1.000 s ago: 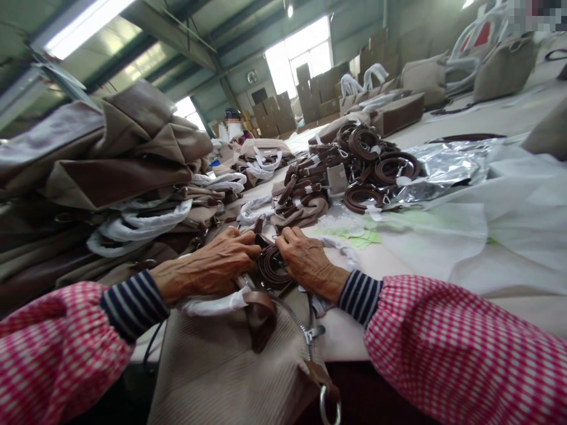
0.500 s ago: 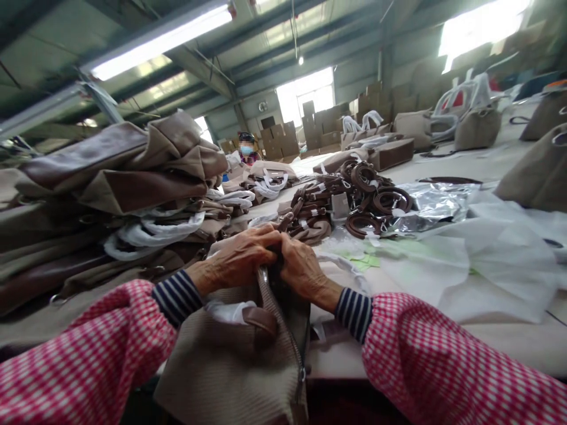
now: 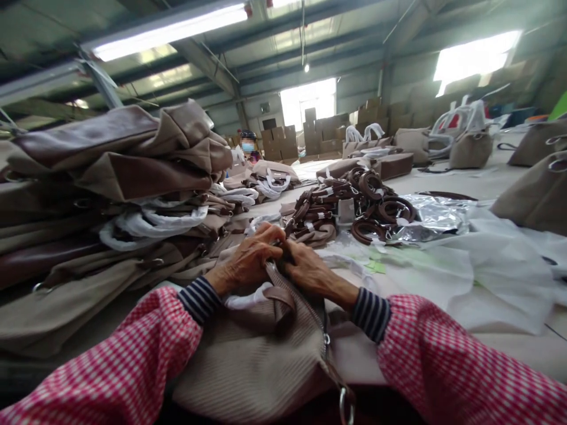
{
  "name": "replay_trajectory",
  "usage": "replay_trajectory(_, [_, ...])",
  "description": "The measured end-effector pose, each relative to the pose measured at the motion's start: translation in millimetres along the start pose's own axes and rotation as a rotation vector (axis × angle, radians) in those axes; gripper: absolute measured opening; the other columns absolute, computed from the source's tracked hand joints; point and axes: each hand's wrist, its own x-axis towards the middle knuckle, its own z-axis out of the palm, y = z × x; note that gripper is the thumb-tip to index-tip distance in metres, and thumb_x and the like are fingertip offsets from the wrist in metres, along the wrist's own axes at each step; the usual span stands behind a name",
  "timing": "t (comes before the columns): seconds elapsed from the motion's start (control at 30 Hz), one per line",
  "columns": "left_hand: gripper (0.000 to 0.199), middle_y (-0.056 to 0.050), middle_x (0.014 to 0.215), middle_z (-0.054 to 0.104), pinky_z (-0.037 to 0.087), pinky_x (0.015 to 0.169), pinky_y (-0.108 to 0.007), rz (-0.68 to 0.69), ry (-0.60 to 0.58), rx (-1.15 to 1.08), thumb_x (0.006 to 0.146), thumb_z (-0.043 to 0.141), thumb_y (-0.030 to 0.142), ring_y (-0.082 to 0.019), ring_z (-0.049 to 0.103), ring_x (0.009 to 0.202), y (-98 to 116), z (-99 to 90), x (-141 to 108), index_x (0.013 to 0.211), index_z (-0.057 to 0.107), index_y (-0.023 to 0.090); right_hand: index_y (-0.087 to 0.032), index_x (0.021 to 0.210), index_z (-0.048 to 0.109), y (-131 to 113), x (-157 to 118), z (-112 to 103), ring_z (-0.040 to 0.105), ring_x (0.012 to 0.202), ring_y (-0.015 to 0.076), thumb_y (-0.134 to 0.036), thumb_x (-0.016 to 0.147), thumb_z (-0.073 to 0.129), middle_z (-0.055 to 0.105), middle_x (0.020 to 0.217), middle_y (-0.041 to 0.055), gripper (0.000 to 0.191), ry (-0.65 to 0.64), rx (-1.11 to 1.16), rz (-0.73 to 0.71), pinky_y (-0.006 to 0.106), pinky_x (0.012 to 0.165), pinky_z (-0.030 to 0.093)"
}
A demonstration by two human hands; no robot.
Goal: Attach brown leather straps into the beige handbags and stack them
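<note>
A beige ribbed bag (image 3: pixel 257 354) lies in front of me, its zipper (image 3: pixel 325 337) running along the top edge and a brown handle partly wrapped in white at its side. My left hand (image 3: pixel 250 257) is closed on the bag's far top end. Right beside it, my right hand (image 3: pixel 312 268) grips the same end with bent fingers. The fingertips of both hands meet there, and what lies between them is hidden. A metal ring (image 3: pixel 345 406) hangs at the bag's near end.
Stacked beige and brown bags (image 3: pixel 146 171) rise at the left. Coiled brown straps (image 3: pixel 367 200) lie beyond my hands, with clear plastic (image 3: pixel 434 215) and white sheets (image 3: pixel 491 265) to the right. More bags stand at the far right. A person (image 3: pixel 248 146) is in the background.
Both hands and the bag have shifted slightly right and down in view. The bag's near end has swung right, and its metal ring now shows.
</note>
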Motion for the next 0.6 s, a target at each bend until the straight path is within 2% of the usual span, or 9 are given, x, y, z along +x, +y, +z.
replay_trajectory(0.07, [0.015,-0.008,0.123,0.062,0.044,0.098,-0.038,0.017,-0.011,0.035,0.083,0.081,0.024,-0.026,0.050,0.113,-1,-2.3,0,0.073,0.072,0.018,-0.018,0.100,0.067,-2,-15,-20,0.062,0.096,0.0212,-0.012,0.092,0.058,0.070,0.103,0.0077,0.014,0.039,-0.106,-0.017,0.031,0.084,0.043])
replay_trajectory(0.13, [0.014,-0.007,0.124,0.063,0.045,0.096,-0.037,0.028,-0.045,0.052,0.083,0.081,0.025,-0.025,0.052,0.112,0,-6.0,3,0.074,0.073,0.018,-0.018,0.093,0.068,-8,-29,-35,0.061,0.088,0.0201,-0.016,0.091,0.062,0.069,0.095,0.0052,0.007,-0.056,-0.159,0.004,0.030,0.079,0.041])
replay_trajectory(0.2, [0.013,-0.006,0.124,0.065,0.046,0.095,-0.036,0.044,-0.084,0.059,0.083,0.080,0.025,-0.025,0.053,0.111,2,-10.0,11,0.074,0.073,0.018,-0.018,0.085,0.068,-14,-38,-40,0.059,0.078,0.0179,-0.018,0.088,0.066,0.069,0.086,0.0028,0.004,-0.190,-0.147,0.016,0.029,0.071,0.038])
replay_trajectory(0.27, [0.016,-0.006,0.122,0.066,0.047,0.094,-0.036,0.073,-0.108,0.075,0.084,0.078,0.024,-0.025,0.054,0.111,5,-12.2,21,0.071,0.071,0.018,-0.018,0.082,0.068,-17,-39,-34,0.058,0.074,0.0168,-0.015,0.086,0.066,0.070,0.085,0.0023,0.005,-0.234,-0.059,0.019,0.028,0.068,0.038])
replay_trajectory(0.37, [0.015,-0.007,0.127,0.065,0.049,0.093,-0.037,0.105,-0.130,0.125,0.089,0.071,0.024,-0.026,0.054,0.115,9,-10.6,34,0.075,0.071,0.018,-0.016,0.087,0.071,-13,-31,-19,0.059,0.072,0.0162,-0.012,0.083,0.061,0.072,0.085,0.0020,0.012,-0.157,0.177,0.049,0.027,0.067,0.042])
replay_trajectory(0.43, [0.009,-0.006,0.137,0.062,0.049,0.097,-0.040,0.071,-0.108,0.189,0.089,0.066,0.016,-0.028,0.051,0.124,9,-9.2,36,0.089,0.074,0.020,-0.016,0.089,0.072,-5,-26,-18,0.061,0.074,0.0169,-0.012,0.083,0.059,0.073,0.086,0.0024,0.015,-0.113,0.270,0.060,0.027,0.068,0.045])
replay_trajectory(0.53, [0.049,-0.007,0.152,0.053,0.045,0.107,-0.051,-0.073,-0.022,0.250,0.084,0.066,0.010,-0.032,0.044,0.136,7,-9.8,34,0.131,0.065,0.026,-0.016,0.092,0.074,8,-31,-36,0.066,0.087,0.0200,-0.016,0.085,0.060,0.076,0.094,0.0046,0.016,0.017,0.216,0.069,0.030,0.078,0.048])
replay_trajectory(0.6, [0.056,-0.008,0.148,0.056,0.045,0.108,-0.052,-0.174,-0.014,0.195,0.089,0.069,0.021,-0.032,0.048,0.133,7,-6.9,31,0.143,0.056,0.027,-0.018,0.093,0.076,16,-42,-56,0.067,0.095,0.0217,-0.023,0.088,0.062,0.076,0.101,0.0059,0.015,0.119,0.139,0.096,0.031,0.082,0.048])
